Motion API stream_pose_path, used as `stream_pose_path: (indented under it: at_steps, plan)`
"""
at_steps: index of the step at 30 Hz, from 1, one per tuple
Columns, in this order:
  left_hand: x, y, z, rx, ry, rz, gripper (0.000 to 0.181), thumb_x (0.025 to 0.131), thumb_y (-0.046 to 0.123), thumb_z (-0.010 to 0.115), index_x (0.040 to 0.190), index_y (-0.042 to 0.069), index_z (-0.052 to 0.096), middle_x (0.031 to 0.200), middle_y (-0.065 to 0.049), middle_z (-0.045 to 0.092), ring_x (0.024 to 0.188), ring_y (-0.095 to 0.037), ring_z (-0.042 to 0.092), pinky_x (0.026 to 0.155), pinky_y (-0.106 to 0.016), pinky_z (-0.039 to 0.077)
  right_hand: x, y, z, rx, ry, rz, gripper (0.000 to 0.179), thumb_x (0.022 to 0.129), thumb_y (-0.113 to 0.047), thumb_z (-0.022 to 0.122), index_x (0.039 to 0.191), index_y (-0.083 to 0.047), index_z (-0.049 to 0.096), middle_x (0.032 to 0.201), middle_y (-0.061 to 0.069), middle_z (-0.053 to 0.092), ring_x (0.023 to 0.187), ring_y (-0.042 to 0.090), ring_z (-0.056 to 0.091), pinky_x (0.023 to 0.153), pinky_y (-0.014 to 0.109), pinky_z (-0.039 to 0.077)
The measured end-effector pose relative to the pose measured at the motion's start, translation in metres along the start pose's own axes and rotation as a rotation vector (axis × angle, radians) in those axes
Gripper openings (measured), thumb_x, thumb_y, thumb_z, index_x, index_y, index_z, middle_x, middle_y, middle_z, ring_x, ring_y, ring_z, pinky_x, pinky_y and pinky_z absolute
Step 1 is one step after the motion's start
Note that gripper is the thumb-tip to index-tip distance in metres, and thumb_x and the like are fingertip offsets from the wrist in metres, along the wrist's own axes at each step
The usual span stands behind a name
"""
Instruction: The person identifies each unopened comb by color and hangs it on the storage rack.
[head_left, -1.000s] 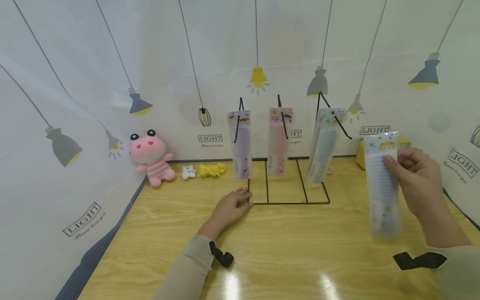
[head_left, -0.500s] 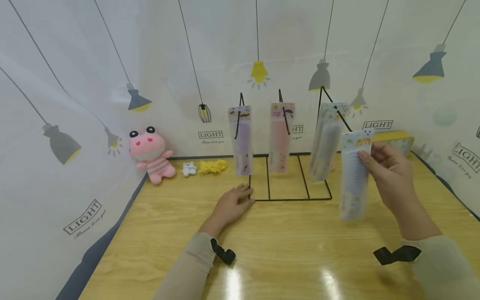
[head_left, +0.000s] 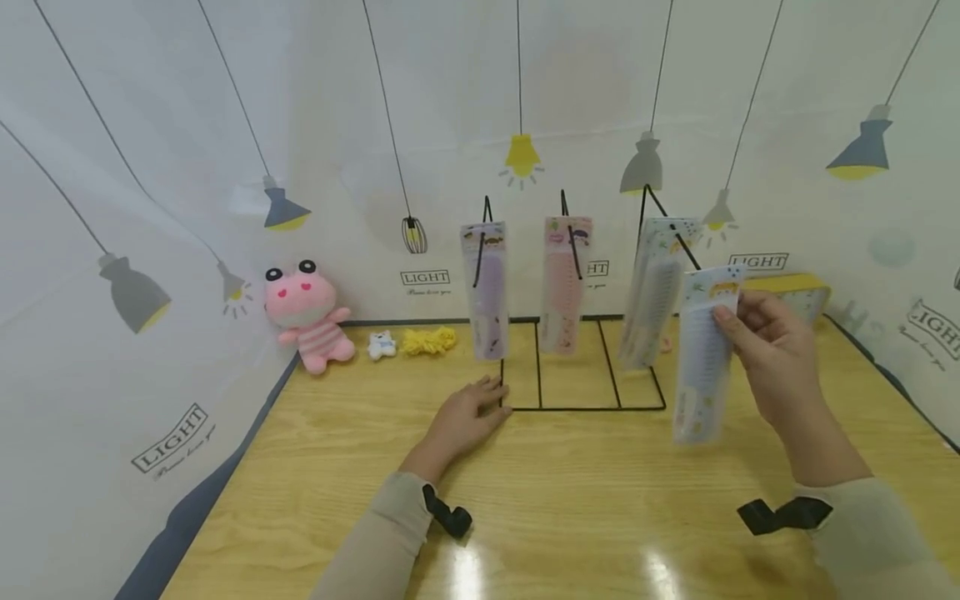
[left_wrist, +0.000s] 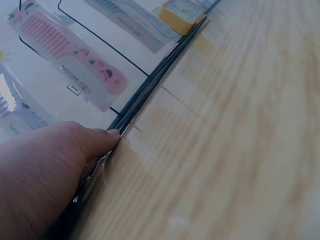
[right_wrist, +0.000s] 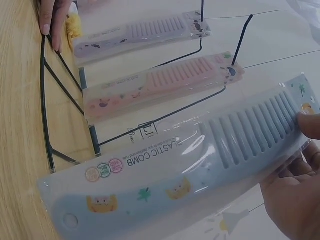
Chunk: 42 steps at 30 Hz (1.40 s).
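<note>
My right hand (head_left: 780, 358) pinches the top of a packaged blue plastic comb (head_left: 703, 367) between thumb and fingers. The comb (right_wrist: 200, 155) hangs upright, just before the right hook of a black wire rack (head_left: 585, 409). Another packaged light-blue comb (head_left: 654, 292) hangs on that hook; whether more hang behind it I cannot tell. A packaged pink comb (head_left: 564, 287) is on the middle hook, a packaged purple comb (head_left: 487, 287) on the left one. At the rack's front left corner, my left hand (head_left: 461, 421) rests fairly straight fingers on the base wires.
Along the back left are a pink plush toy (head_left: 309, 312), a small white figure (head_left: 382, 344) and a bundle of yellow cord (head_left: 429, 340). A yellow-framed object (head_left: 806, 292) stands behind my right hand. A patterned cloth backdrop (head_left: 337, 100) surrounds the wooden table (head_left: 525, 492).
My right hand has carried the packaged blue comb leftward, up to the right hook's tip. Over the last half second it has barely moved. The left hand stays at the rack's corner.
</note>
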<state>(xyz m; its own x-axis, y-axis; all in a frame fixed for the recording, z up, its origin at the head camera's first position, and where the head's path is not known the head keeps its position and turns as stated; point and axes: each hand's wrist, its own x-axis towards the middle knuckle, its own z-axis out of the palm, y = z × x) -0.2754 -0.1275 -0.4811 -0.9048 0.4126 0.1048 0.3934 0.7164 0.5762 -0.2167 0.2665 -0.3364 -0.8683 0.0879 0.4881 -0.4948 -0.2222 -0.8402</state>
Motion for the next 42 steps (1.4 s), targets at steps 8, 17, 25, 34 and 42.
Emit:
stream_pose_path:
  at_steps: [8, 17, 25, 34, 42]
  plan:
    - [0.002, -0.001, -0.001, 0.007, 0.008, -0.002, 0.055, 0.102, 0.050, 0.055, 0.150, 0.024, 0.051, 0.158, 0.006, 0.039, 0.149, -0.018, 0.028, 0.122, -0.048, 0.024, 0.003, 0.004, 0.003, 0.010, -0.026, 0.025, 0.016, 0.099, 0.001, 0.060, 0.115, 0.002, 0.062, 0.099, 0.006, 0.068, 0.083, 0.013, 0.063, 0.061, 0.019, 0.051]
    - [0.001, 0.000, -0.003, 0.001, 0.003, -0.006, 0.054, 0.102, 0.049, 0.055, 0.150, 0.024, 0.050, 0.158, 0.007, 0.038, 0.150, -0.018, 0.027, 0.122, -0.047, 0.023, 0.021, 0.014, 0.006, 0.031, -0.020, 0.048, 0.013, 0.098, -0.001, 0.063, 0.111, 0.002, 0.060, 0.098, 0.004, 0.068, 0.087, 0.011, 0.064, 0.068, 0.020, 0.055]
    - [0.001, 0.001, -0.003, -0.008, 0.013, 0.005, 0.055, 0.102, 0.048, 0.056, 0.150, 0.022, 0.050, 0.158, 0.004, 0.040, 0.149, -0.017, 0.028, 0.122, -0.045, 0.023, 0.046, 0.024, 0.012, -0.022, 0.095, 0.130, 0.019, 0.094, -0.012, 0.072, 0.103, -0.004, 0.058, 0.088, -0.002, 0.061, 0.079, 0.007, 0.055, 0.064, 0.017, 0.050]
    - [-0.002, -0.003, 0.001, -0.016, 0.006, 0.007, 0.054, 0.102, 0.049, 0.055, 0.149, 0.023, 0.051, 0.157, 0.005, 0.040, 0.150, -0.018, 0.027, 0.121, -0.049, 0.024, 0.067, 0.036, 0.012, -0.128, 0.132, 0.178, 0.025, 0.092, -0.021, 0.076, 0.108, -0.006, 0.063, 0.095, -0.004, 0.067, 0.087, 0.007, 0.062, 0.071, 0.015, 0.054]
    - [0.000, -0.001, 0.000, -0.025, 0.014, 0.013, 0.053, 0.102, 0.047, 0.056, 0.148, 0.022, 0.052, 0.157, 0.005, 0.041, 0.149, -0.019, 0.028, 0.121, -0.050, 0.025, 0.071, 0.036, 0.010, -0.118, 0.143, 0.168, 0.027, 0.091, -0.020, 0.076, 0.110, -0.006, 0.063, 0.096, -0.005, 0.069, 0.090, 0.006, 0.064, 0.075, 0.013, 0.055]
